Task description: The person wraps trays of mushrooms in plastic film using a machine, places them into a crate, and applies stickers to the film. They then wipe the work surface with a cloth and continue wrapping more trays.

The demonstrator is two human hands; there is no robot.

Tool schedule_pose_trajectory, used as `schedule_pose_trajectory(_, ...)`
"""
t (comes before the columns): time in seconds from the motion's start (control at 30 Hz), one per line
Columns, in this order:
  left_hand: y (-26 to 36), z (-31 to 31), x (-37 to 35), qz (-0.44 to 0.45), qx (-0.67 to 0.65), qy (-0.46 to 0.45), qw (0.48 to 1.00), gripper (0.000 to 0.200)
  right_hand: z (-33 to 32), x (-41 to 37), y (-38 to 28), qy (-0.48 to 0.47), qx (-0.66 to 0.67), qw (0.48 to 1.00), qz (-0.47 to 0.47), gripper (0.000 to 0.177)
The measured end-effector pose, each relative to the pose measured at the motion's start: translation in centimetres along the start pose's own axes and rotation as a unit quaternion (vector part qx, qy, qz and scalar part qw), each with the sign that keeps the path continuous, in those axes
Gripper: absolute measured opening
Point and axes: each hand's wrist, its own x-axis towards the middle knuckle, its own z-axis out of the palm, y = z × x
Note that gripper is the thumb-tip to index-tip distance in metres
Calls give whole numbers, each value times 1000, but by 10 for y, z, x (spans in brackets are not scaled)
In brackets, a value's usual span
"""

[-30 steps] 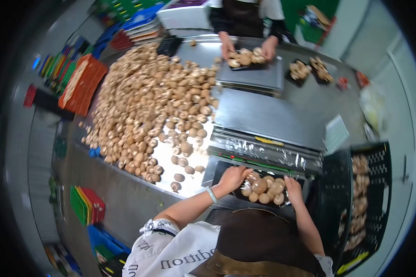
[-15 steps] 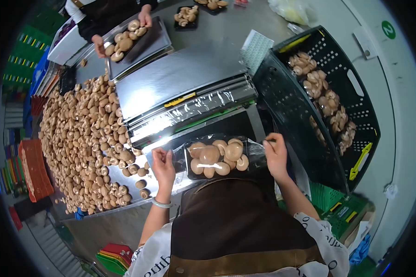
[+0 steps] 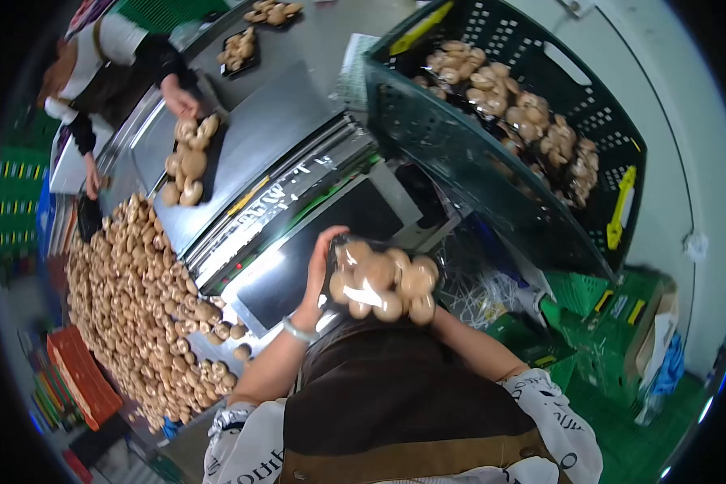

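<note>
Curled along one end of the wrapped mushroom pack (image 3: pixel 377 284), my left hand (image 3: pixel 319 273) clasped it. My right hand was hidden, its grip impossible to tell.

The wrapped mushrooms (image 3: pixel 379 282) are tan, the apron (image 3: pixel 367 391) dark brown with a lighter brown band (image 3: pixel 411 457), the shirt (image 3: pixel 248 444) white with black lettering (image 3: pixel 268 466), the crate (image 3: pixel 460 143) dark green with yellow tags (image 3: pixel 620 211).

The mushroom pack (image 3: pixel 407 278) gleams under smooth, clear plastic film (image 3: pixel 373 292). The wrapping machine's top plate (image 3: pixel 266 145) is smooth, shiny metal; the ventilated crate (image 3: pixel 452 149), hard plastic; the apron (image 3: pixel 371 395), matt cloth.
</note>
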Motion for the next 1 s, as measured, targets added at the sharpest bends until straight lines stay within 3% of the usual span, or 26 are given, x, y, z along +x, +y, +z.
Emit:
schedule_pose_trajectory(0.07, 20, 13, -23, -58, 2, -52, 997, 44, 46, -32, -44, -98, 39, 992, 66, 28)
schedule_pose_trajectory(0.13, 35, 18, -42, 22, -41, -137, 989, 45, 85, -52, -79, -179, 56, 976, 111, 30)
schedule_pose_trajectory(0.17, 40, 19, -46, 22, -139, -213, 967, 48, 97, -57, -96, -207, 52, 969, 124, 31)
schedule_pose_trajectory(0.23, 50, 25, -60, -36, -241, -298, 923, 55, 106, -50, -121, -248, 16, 955, 163, 32)
schedule_pose_trajectory(0.3, 91, 47, -56, -132, -227, -335, 905, 61, 83, -36, -144, -248, -140, 939, 190, 34)
schedule_pose_trajectory(0.37, 141, 65, -38, -216, -223, -368, 877, 62, 61, -35, -186, -154, -456, 868, 119, 35)
schedule_pose_trajectory(0.4, 147, 67, -30, -258, -233, -377, 858, 62, 79, -49, -220, -73, -519, 850, 56, 38)
schedule_pose_trajectory(0.43, 120, 60, -22, -299, -275, -376, 833, 61, 93, -60, -228, -140, -509, 849, -27, 46)
schedule_pose_trajectory(0.47, 100, 56, -23, -308, -261, -365, 839, 58, 109, -74, -232, -206, -490, 840, -104, 56)
schedule_pose_trajectory(0.5, 79, 51, -24, -318, -246, -353, 845, 56, 131, -79, -238, -277, -571, 769, -71, 74)
schedule_pose_trajectory(0.53, 64, 47, -25, -283, -170, -336, 882, 51, 134, -71, -215, -275, -630, 719, -104, 80)
schedule_pose_trajectory(0.6, 36, 37, -20, -195, -13, -294, 936, 42, 133, -51, -230, -240, -619, 747, -12, 77)
schedule_pose_trajectory(0.63, 27, 33, -14, -147, 65, -268, 950, 37, 129, -47, -253, -181, -574, 798, 25, 74)
schedule_pose_trajectory(0.67, 21, 30, -5, -96, 141, -238, 956, 33, 109, -40, -265, -125, -551, 823, -55, 70)
schedule_pose_trajectory(0.7, 19, 30, 5, -46, 213, -204, 954, 30, 90, -35, -287, -52, -566, 811, -140, 65)
schedule_pose_trajectory(0.73, 79, 46, 13, -194, -58, -178, 963, 15, 84, -34, -307, 23, -388, 900, -195, 54)
schedule_pose_trajectory(0.8, 89, 38, 27, -188, -84, -88, 975, 10, 51, -9, -351, 138, -94, 959, -229, 41)
schedule_pose_trajectory(0.83, 87, 30, 32, -188, -108, -42, 975, 9, 15, 9, -367, 58, -20, 968, -243, 39)
schedule_pose_trajectory(0.9, 87, 17, 42, -184, -119, 14, 976, 8, -10, 49, -380, 104, -3, 967, -234, 40)
schedule_pose_trajectory(1.0, 99, 12, 56, -196, -126, 48, 971, 7, -61, 120, -346, 201, 26, 965, -166, 40)
